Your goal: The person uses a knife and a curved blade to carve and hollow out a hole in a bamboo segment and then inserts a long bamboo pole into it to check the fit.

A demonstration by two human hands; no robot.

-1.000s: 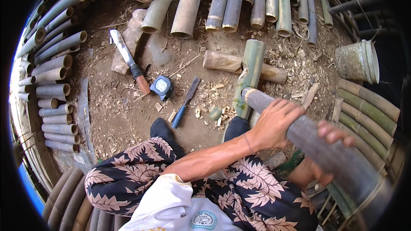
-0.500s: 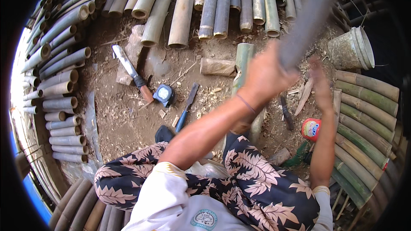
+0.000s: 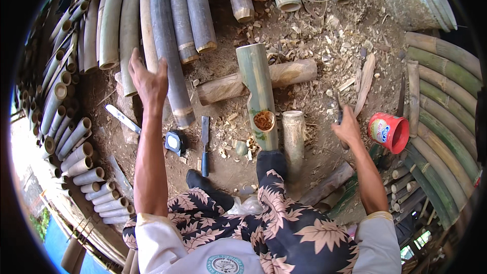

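Note:
My left hand (image 3: 148, 83) is raised at the left, fingers apart and holding nothing, beside a long dark bamboo tube (image 3: 170, 45). My right hand (image 3: 349, 128) closes on a slim dark knife-like tool (image 3: 340, 106) at the ground; its fingers partly hide it. Between the hands, a green bamboo tube (image 3: 257, 78) leans across a wooden block (image 3: 297, 72), its near end by my foot. A notch is cut in its left side, and reddish-brown shavings (image 3: 264, 120) show in an opening near its lower end. A short pale bamboo piece (image 3: 293, 134) stands beside it.
A chisel (image 3: 205, 144), a blue tape measure (image 3: 174, 142) and a machete (image 3: 123, 117) lie left of centre. At the right are a red tub (image 3: 389, 132), stacked bamboo (image 3: 439, 114) and a dirty bucket (image 3: 421, 1). More tubes line the back and left; chips litter the dirt.
My left hand has swung from right to left and let go of a dark bamboo tube, which lies among the others. My right hand has come down onto the dark tool. The view has shifted.

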